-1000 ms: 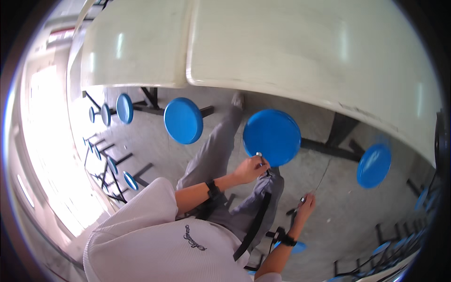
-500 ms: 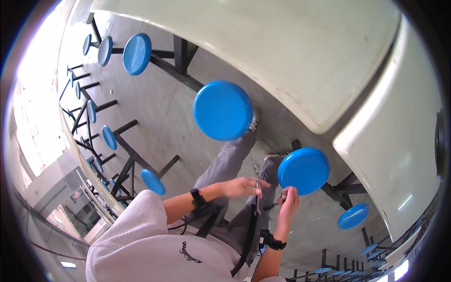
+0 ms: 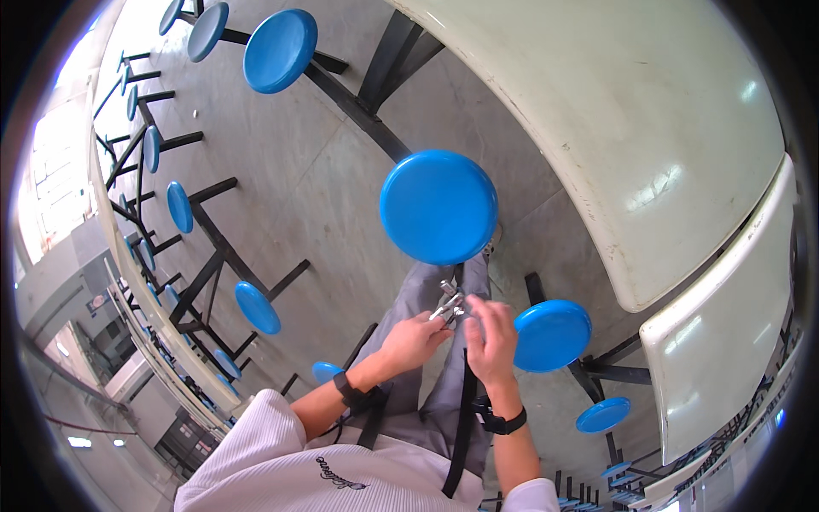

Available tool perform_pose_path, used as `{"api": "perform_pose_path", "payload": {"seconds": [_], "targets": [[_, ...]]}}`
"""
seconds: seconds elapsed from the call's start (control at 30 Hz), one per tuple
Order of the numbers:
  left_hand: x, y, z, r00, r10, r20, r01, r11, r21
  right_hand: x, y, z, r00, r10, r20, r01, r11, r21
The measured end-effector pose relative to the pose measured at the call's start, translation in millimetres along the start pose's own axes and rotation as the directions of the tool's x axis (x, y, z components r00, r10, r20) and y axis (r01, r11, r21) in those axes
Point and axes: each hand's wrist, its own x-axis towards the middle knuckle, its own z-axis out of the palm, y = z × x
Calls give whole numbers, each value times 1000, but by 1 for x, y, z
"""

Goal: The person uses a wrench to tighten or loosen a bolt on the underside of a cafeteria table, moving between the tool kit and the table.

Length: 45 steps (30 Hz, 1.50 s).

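Right fingers (image 3: 491, 317) raised, parted, blurred; contact unclear | left fingers (image 3: 432, 329) curled round metal hardware (image 3: 447, 307)

A grey floor (image 3: 281, 196) spread beneath round blue stools (image 3: 439, 207) mounted on black metal frames (image 3: 354, 111). Glossy, cream-coloured tabletops (image 3: 614, 128) curved along the right, catching pale reflections, while strong daylight whitened a window (image 3: 58, 183) at the far left.

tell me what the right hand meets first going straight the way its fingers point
The right hand would likely meet the wrench-like metal tool in the left hand; depth between them is unclear.
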Motion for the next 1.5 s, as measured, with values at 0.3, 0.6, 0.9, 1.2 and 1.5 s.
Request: {"api": "perform_pose_path", "payload": {"seconds": [0.3, 0.6, 0.9, 1.2, 1.5], "targets": [[-8, 5, -11, 975, -169, -141, 200, 947, 250, 13, 6, 15, 902, 98, 419, -158, 981, 110], [26, -44, -82, 638, -741, -211, 237, 450, -861, 122, 7, -3, 895, 401, 197, -443, 854, 274], [73, -156, -120, 632, -743, 221, 166, -150, -975, 219, 31, 158, 748, 415, 519, -538, 836, 107], [67, -175, -159, 605, -749, 268, 408, 3, -913, 247, 44, 267, 916, 299, 267, -156, 880, -448], [61, -188, -153, 541, -772, 334, 465, -56, -883, 260, 26, 283, 936, 272, 225, -155, 889, -430]]}}
